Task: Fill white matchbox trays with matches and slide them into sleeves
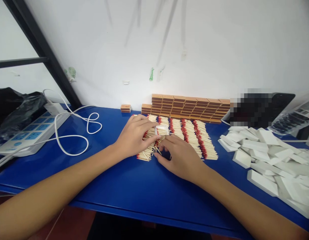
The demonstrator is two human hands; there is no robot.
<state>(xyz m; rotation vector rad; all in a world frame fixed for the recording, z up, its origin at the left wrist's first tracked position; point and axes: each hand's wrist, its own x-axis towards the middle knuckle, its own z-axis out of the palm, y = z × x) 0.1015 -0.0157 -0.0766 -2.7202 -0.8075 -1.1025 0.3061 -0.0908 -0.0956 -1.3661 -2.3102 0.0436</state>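
Observation:
Rows of red-tipped matches [194, 138] lie on a blue table [134, 186]. My left hand [134, 135] rests over the left rows, fingers curled round a small white matchbox tray [161, 129] partly filled with matches. My right hand [179, 156] sits just below the tray, its fingers pinched on a few matches [156, 150] near the tray's edge. Both hands are closed, touching the match pile.
Stacked brown matchbox sleeves [187, 108] line the wall, with one more [125, 108] apart to the left. A heap of white trays [269, 156] lies at right. A power strip [31, 131] with a looping white cable [76, 133] sits at left, beside a black bag [14, 106].

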